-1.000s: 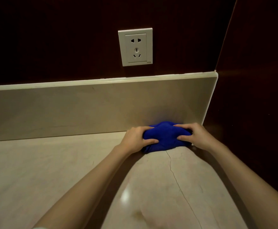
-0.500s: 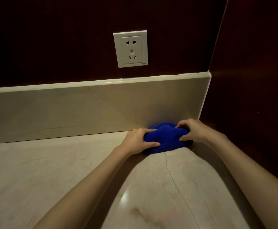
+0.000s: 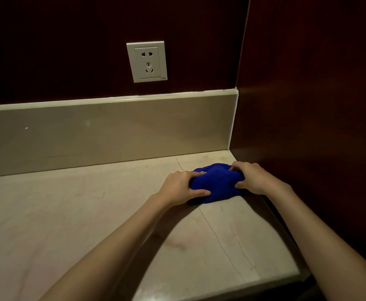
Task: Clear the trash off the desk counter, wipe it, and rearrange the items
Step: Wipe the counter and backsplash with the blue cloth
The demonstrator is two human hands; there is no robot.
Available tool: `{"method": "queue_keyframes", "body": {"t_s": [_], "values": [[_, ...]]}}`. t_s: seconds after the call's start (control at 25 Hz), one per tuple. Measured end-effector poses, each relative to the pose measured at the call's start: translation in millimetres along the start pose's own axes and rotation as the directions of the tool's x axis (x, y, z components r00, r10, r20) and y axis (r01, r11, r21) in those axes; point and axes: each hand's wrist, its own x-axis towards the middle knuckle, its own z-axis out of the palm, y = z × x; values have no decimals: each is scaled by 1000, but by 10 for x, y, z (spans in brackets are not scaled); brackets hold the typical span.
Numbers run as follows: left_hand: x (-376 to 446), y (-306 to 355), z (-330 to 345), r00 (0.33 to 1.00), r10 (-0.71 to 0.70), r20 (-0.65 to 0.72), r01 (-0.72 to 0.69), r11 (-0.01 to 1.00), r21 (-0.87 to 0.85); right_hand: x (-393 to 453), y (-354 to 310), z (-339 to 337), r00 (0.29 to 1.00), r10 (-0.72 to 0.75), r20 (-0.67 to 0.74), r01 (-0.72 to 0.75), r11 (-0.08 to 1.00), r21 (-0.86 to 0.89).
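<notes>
A bunched blue cloth (image 3: 215, 186) lies on the beige stone counter (image 3: 69, 213), close to the right side wall and a short way out from the back corner. My left hand (image 3: 182, 186) grips its left side with the thumb pressed along the front. My right hand (image 3: 252, 178) grips its right side. Both hands press the cloth down onto the counter. A thin crack (image 3: 217, 237) runs across the stone from the cloth toward the front edge.
A beige backsplash (image 3: 104, 131) rises behind the counter. Above it, a white wall socket (image 3: 147, 61) sits in a dark wood wall. A dark wood panel (image 3: 312, 105) closes off the right side. The counter's front edge (image 3: 232, 285) shows at lower right.
Both hands have pulled the blue cloth away from the back corner toward me along the right wall, leaving bare counter behind it.
</notes>
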Motion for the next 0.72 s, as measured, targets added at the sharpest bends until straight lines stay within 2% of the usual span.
{"method": "queue_keyframes", "body": {"t_s": [0.16,0.72], "values": [[-354,244,89,1000,10,21,-10,1000,-19,-497,42,104,1000,7,-29,-7,1000,-11],[-1507,778,395,998,17,-64,-20,999,-48,-1721,211,397,995,-62,-73,60,998,-31]]}}
